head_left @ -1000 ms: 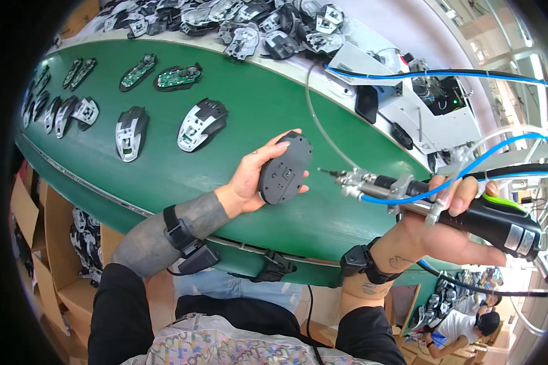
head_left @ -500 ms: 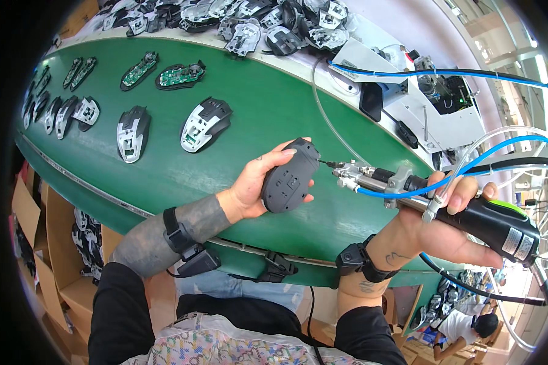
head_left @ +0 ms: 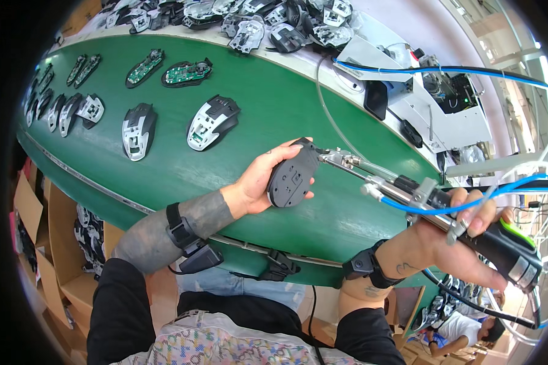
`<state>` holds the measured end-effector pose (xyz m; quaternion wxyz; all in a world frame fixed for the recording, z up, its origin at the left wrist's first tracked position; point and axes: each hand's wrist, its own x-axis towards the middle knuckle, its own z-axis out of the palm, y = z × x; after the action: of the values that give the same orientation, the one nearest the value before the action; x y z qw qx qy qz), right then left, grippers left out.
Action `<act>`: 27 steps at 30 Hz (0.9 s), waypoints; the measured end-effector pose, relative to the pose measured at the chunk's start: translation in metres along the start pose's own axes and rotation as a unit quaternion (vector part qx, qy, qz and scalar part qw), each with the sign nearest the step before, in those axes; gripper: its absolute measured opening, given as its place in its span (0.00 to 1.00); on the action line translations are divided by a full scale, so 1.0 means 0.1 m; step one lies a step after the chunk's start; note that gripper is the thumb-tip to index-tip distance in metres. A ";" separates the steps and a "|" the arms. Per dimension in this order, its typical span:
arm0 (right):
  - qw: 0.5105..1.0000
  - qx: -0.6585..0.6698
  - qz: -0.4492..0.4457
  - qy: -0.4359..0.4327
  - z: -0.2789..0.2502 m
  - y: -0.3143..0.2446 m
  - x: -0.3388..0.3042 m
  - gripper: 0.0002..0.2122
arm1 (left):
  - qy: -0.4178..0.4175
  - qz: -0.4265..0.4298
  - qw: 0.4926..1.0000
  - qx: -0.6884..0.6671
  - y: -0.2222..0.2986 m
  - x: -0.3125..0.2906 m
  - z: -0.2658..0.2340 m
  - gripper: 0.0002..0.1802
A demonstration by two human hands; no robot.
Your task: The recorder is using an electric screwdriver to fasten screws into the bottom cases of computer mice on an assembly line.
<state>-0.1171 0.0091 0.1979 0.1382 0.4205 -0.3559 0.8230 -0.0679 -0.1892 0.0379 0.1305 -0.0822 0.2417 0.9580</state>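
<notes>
1. 1 long green conveyor belt point(head_left: 182, 176) curves across the view, with a pale strip along its far edge.
2. 1 white metal machine housing point(head_left: 420, 103) stands beyond the belt on the right, with a blue hose point(head_left: 444, 69) running over it.
3. 1 pile of black and grey mouse shells point(head_left: 256, 21) lies along the far strip.
4. 1 black powered screwdriver with a metal shaft and green trim point(head_left: 469, 234) is held slantwise above the belt's near edge; the right hand point(head_left: 450, 243) is wrapped around its body, fingers closed on it.
5. 2 unfinished mouse bodies, grey-white inside black point(head_left: 212, 121), lie side by side on the belt, well apart from the hands.
6. 1 black plastic mouse base point(head_left: 292, 176) sits just above the belt's middle, underside toward the camera, gripped in the left hand point(head_left: 259, 182) between thumb and curled fingers.
7. 1 screwdriver tip point(head_left: 323, 156) touches the base's upper edge.
</notes>
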 end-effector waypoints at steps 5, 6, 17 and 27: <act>1.000 0.008 0.001 0.001 0.05 0.16 -0.04 0.41 | -0.043 -0.015 0.999 0.004 -0.01 -0.06 0.04 0.27; 1.000 0.008 0.002 0.000 0.05 0.16 -0.04 0.41 | -0.043 -0.014 0.999 0.003 -0.01 -0.06 0.05 0.27; 1.000 0.009 0.002 -0.008 0.13 0.16 -0.05 0.40 | -0.057 -0.021 0.998 0.001 0.01 -0.11 0.04 0.27; 1.000 -0.015 0.002 0.002 0.23 0.14 -0.09 0.41 | -0.019 0.031 0.994 0.101 0.09 -0.12 -0.03 0.27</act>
<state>-0.1055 -0.0170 0.1933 0.1438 0.4162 -0.3684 0.8187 -0.0585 -0.2010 0.0417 0.1132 -0.0425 0.3372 0.9336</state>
